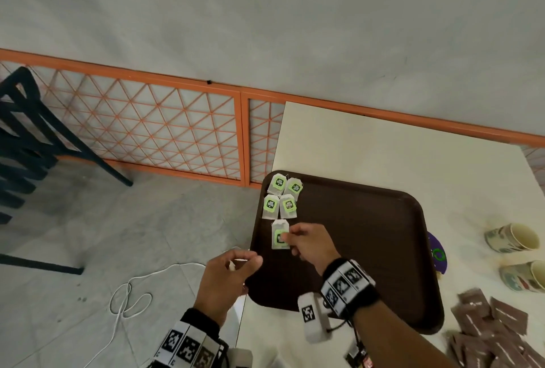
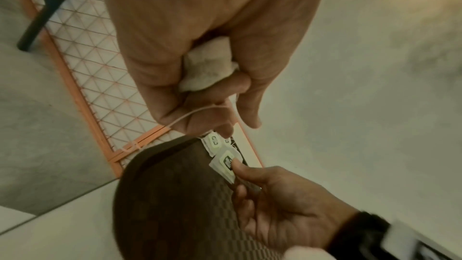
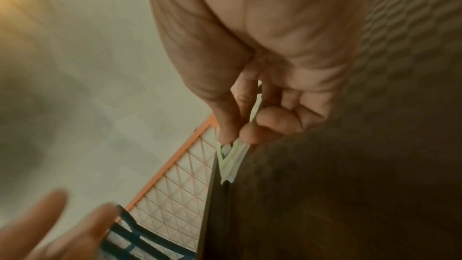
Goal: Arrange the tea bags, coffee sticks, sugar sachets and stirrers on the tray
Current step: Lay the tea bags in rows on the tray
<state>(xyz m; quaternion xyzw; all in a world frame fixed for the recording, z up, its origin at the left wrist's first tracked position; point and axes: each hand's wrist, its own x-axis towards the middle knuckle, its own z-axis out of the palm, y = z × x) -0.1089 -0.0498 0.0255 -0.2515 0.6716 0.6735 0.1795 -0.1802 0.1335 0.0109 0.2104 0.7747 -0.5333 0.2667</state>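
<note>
A brown tray [image 1: 368, 235] lies on the white table [image 1: 383, 146]. Several green-tagged tea bags [image 1: 281, 195] sit in two rows at its far left corner. Just nearer lies one more tea bag [image 1: 278, 232], and my right hand [image 1: 290, 238] pinches its near edge between thumb and finger; the right wrist view shows that tea bag [image 3: 231, 163] at the tray's rim. My left hand [image 1: 244, 263] hovers off the tray's left edge, fingers curled round a white tea bag [image 2: 207, 66] with its string hanging down.
Two paper cups [image 1: 511, 236] lie on their sides at the table's right. Brown sachets [image 1: 486, 329] are heaped at the near right, and a purple packet [image 1: 438, 252] shows beside the tray. A dark chair [image 1: 26, 131], an orange lattice fence [image 1: 147, 131] and a white cable [image 1: 129, 294] are at left.
</note>
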